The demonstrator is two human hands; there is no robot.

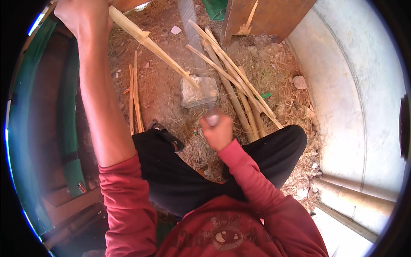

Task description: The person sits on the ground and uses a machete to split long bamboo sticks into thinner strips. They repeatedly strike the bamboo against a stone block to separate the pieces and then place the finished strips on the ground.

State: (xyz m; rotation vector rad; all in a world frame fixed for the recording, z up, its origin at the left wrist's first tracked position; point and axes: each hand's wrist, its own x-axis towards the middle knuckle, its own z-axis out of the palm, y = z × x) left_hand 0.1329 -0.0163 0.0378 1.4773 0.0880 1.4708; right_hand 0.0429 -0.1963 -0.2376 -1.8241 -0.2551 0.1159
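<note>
I'm seeing red sweatshirt point(274, 210), dark-and-white chest print point(227, 237), black trousers point(175, 184), pale-yellow stick point(156, 49), grey-white block point(195, 97), reddish-brown soil point(154, 75).

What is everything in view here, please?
Long split wooden pole: one, yellowish, upper left
Blurred blade: one, grey, top centre
Rough stone block: one, whitish, centre
Split wooden poles: several, tan, centre right
Thin wooden strips: at least two, tan, centre left
Wooden board: one, brown, top right
Hanging sheeting: two areas, green, left and top
Curved wall: one, whitish, right
Round bamboo poles: some, tan, lower right
Strawy ground: one, reddish, centre
Strapped sandal: one, dark, centre
Trouser legs: two, black, lower centre
Sleeves: two, red, bottom
Left hand: one, bare, top left
Right hand: one, bare, centre
</note>
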